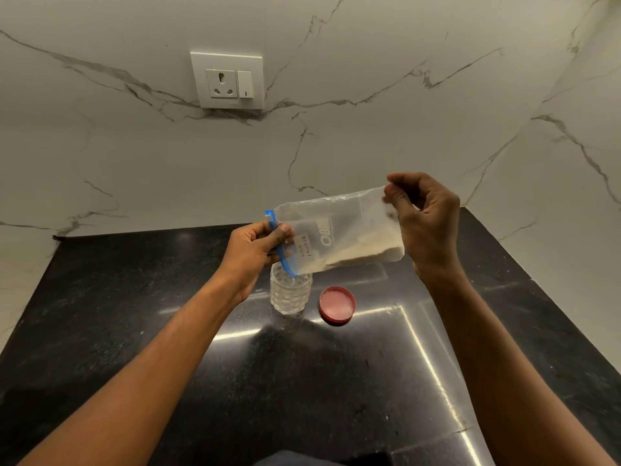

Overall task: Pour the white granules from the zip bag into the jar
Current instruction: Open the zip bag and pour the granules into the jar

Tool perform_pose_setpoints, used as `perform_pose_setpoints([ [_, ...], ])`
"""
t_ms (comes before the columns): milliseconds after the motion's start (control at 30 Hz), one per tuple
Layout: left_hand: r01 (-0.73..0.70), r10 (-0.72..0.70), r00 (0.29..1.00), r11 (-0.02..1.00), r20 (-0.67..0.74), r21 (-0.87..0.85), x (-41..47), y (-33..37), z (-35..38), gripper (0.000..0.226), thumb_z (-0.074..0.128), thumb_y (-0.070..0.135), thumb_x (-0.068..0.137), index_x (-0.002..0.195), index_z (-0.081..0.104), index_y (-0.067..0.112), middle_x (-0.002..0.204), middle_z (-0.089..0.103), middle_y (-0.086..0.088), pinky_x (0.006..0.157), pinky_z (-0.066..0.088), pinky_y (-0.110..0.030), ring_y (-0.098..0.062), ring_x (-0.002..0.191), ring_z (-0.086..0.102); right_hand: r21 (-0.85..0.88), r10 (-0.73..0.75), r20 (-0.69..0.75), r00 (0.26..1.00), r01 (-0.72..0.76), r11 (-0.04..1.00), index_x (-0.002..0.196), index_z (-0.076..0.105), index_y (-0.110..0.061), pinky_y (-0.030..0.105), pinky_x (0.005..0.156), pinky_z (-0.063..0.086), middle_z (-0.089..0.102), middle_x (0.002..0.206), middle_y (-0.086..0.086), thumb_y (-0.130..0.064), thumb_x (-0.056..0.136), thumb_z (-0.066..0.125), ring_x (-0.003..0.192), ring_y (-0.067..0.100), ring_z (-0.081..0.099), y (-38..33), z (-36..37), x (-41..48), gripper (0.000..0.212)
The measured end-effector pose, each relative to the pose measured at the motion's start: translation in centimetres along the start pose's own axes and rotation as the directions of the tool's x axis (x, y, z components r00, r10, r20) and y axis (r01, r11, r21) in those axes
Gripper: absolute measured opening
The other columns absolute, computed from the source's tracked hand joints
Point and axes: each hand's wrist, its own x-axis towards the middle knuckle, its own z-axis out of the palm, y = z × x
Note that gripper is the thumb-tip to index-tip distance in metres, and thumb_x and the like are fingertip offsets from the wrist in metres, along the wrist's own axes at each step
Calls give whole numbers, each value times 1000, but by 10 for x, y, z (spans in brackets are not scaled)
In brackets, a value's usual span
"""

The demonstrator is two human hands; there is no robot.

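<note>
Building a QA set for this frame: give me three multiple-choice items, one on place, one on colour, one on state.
1. Where does the lid lie?
A. on the jar
B. on the counter, right of the jar
C. in the left hand

2. What colour is the bag's zip strip?
A. blue
B. green
C. yellow

3. How is the jar?
A. capped
B. tipped over
C. upright and open

Answers:
1 B: the red lid rests on the black counter beside the jar.
2 A: the strip on the zip bag is blue.
3 C: the jar stands with its mouth uncovered under the bag held by the left hand and right hand.
</note>
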Motion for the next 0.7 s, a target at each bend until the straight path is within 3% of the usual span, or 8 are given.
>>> perform_pose_setpoints([
  [100, 3, -3, 1000, 1000, 4, 6, 0, -1, -2, 19, 69, 18, 99, 114, 76, 9, 104, 83, 1, 76, 65, -26, -16, 101, 79, -147, -80, 61, 995, 89, 985, 130, 68, -11, 41, 81, 65, 71, 101, 1, -14, 100, 68, 95, 18, 72, 0, 2, 1, 30],
  [233, 13, -13, 1000, 1000, 4, 2, 0, -1, -3, 20, 69, 18, 99, 115, 76, 9, 106, 83, -2, 77, 65, -27, -18, 102, 80, -199, -80, 117, 990, 102, 975, 139, 63, -13, 35, 90, 63, 72, 105, -1, -4, 95, 71, 99, 12, 71, -1, 0, 6, 45],
  [400, 62, -62, 998, 994, -3, 89, 1, -1, -8, 23, 76, 26, 92, 112, 76, 14, 105, 83, 0, 78, 67, -29, -22, 107, 78, -208, -74, 125, 989, 99, 973, 123, 73, -12, 39, 87, 64, 77, 100, 2, -4, 87, 81, 93, 14, 76, -2, -6, 12, 38],
  [467, 62, -59, 998, 967, -23, 249, 1, 2, -9, 48, 81, 43, 80, 118, 71, 16, 113, 79, -1, 85, 67, -35, -24, 113, 76, -224, -82, 124, 989, 109, 969, 117, 75, -10, 36, 86, 64, 77, 98, 2, -5, 85, 84, 90, 13, 76, -1, -7, 12, 34],
  [533, 39, 7, 996, 853, -87, 520, -1, 8, -8, 85, 84, 60, 71, 139, 55, 18, 138, 64, -3, 101, 60, -46, -25, 129, 64, -230, -85, 125, 988, 113, 967, 114, 76, -10, 32, 85, 64, 77, 96, 1, -7, 84, 85, 89, 11, 76, 1, -8, 12, 31],
  [600, -86, 223, 971, 655, -82, 751, -3, 19, -4, 108, 84, 66, 72, 157, 35, 22, 158, 42, -7, 113, 46, -50, -26, 144, 43, -223, -84, 129, 988, 111, 969, 112, 76, -12, 28, 83, 63, 77, 95, -3, -9, 84, 85, 89, 9, 75, 4, -8, 11, 30],
  [667, -334, 439, 892, 478, 108, 813, -5, 37, 10, 100, 79, 68, 79, 158, 36, 24, 159, 41, -6, 111, 40, -45, -25, 143, 39, -212, -79, 132, 988, 107, 971, 111, 76, -14, 25, 82, 63, 76, 95, -5, -10, 84, 85, 89, 7, 75, 7, -8, 10, 29],
  [700, -428, 469, 857, 412, 215, 804, -3, 48, 21, 90, 75, 66, 84, 156, 41, 25, 157, 45, -4, 109, 38, -44, -25, 142, 41, -207, -77, 134, 988, 104, 973, 111, 76, -14, 25, 82, 63, 76, 95, -5, -10, 84, 85, 89, 7, 75, 8, -7, 10, 29],
])
